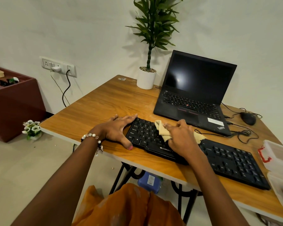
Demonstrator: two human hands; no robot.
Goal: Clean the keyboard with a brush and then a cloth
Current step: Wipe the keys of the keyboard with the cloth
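Right hand (180, 137): palm down over the middle of the keyboard, fingers curled and closed on the cloth, pressing it onto the keys.
Cloth (163, 131): beige, crumpled; one end sticks up past the fingertips toward the laptop, another edge shows past the far side of the hand.
Left hand (117, 129): flat and spread wide, holding nothing; fingers rest along the keyboard's left end, thumb at its near left corner. A beaded bracelet (92, 137) sits on the wrist.
Keyboard (232, 162): black, full size, lying diagonally across the near part of the table, left end farther from the camera than the right; its middle is covered by the right hand.
Brush: cannot tell where it is.
Table (104, 101): wood-grain top, black metal legs.
Laptop (194, 93): black, open, screen dark, just behind the keyboard.
Mouse (248, 118): black, wired, to the right of the laptop, cable looped in front of it.
Potted plant (146, 77): white pot, tall green leaves, at the table's far edge beside the laptop.
Plastic containers (278, 157): clear, at the right edge of the table near the keyboard's right end; one has a red clasp.
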